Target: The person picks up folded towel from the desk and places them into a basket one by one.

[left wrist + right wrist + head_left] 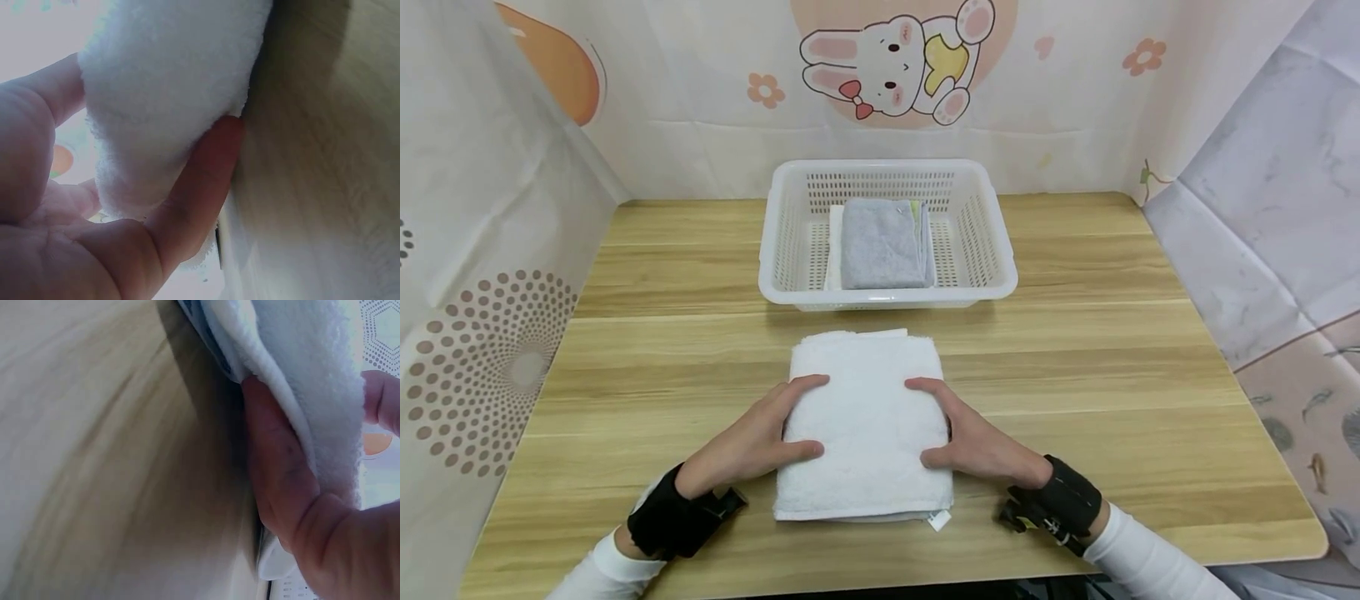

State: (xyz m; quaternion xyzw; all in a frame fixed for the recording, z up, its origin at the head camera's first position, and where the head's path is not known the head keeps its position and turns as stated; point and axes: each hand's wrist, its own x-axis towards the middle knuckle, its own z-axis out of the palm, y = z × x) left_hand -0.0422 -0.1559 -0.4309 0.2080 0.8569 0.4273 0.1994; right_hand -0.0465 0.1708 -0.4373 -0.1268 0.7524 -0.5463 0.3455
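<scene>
A folded white towel (865, 425) lies near the front of the table, a small tag (939, 520) sticking out at its lower right corner. My left hand (748, 446) grips its left side and my right hand (981, 442) the opposite side. In the left wrist view, fingers (194, 187) reach under the towel's edge, close to the wood. The right wrist view has fingers (275, 450) tucked beneath the folded layers in the same way. In the head view the other fingers are mostly hidden by the towel.
Behind the towel stands a white plastic basket (887, 296) with slotted walls. Inside it lie a folded grey towel (880, 246) and a white cloth (834, 250) partly under it. Printed curtains (700, 158) border the wooden table (1075, 367).
</scene>
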